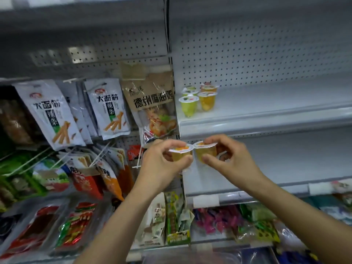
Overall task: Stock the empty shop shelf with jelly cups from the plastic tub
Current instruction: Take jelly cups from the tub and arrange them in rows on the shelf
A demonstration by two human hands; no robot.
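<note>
My left hand [163, 161] pinches a yellow jelly cup [181, 153] with a white foil lid. My right hand [226, 157] grips a second yellow jelly cup [205, 152]. The two lids touch edge to edge in front of the white shelf's [266, 119] front lip. On that shelf, at its left end, stand several jelly cups: a green one [189, 105] in front, a yellow one [207, 101] beside it, and more behind. The rest of that shelf is bare. The plastic tub shows only as a blurred clear edge [219, 256] at the bottom.
Snack bags [106, 109] hang on pegs in the bay to the left, with a clear food pack [158, 111] close to my left hand. A second white shelf [285, 168] lies behind my hands. Packed sweets [219, 220] fill the shelf below.
</note>
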